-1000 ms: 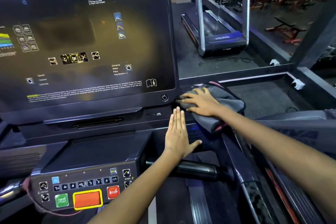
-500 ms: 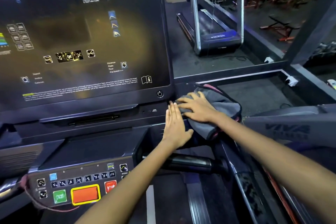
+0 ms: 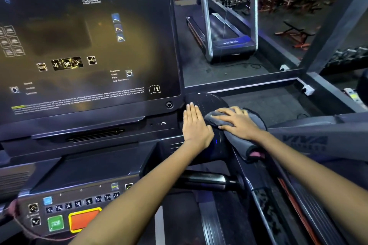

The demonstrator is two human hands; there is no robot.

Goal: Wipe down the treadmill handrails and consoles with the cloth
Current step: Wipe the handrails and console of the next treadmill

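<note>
A big dark treadmill console screen (image 3: pixel 83 45) fills the left of the view, with a button panel (image 3: pixel 65 211) below it. My right hand (image 3: pixel 239 123) presses a grey cloth (image 3: pixel 243 141) with pink edging flat onto the console's rounded right corner (image 3: pixel 207 99). My left hand (image 3: pixel 196 125) lies flat beside it, fingers straight, on the same dark surface just right of the screen's lower corner. A black grip bar (image 3: pixel 207 180) runs under my left forearm. The right handrail (image 3: pixel 310 135) stretches away at the right.
The panel holds a green button (image 3: pixel 55 223), a large orange button (image 3: pixel 84 219) and a red cord (image 3: pixel 23 230) at the left. Another treadmill (image 3: pixel 225 34) stands ahead on the gym floor. A dark metal frame (image 3: pixel 334 26) rises at the right.
My left hand has slid up from the console's lower ledge to lie beside the cloth. My right hand has drawn the cloth slightly right and toward me, uncovering the rounded corner.
</note>
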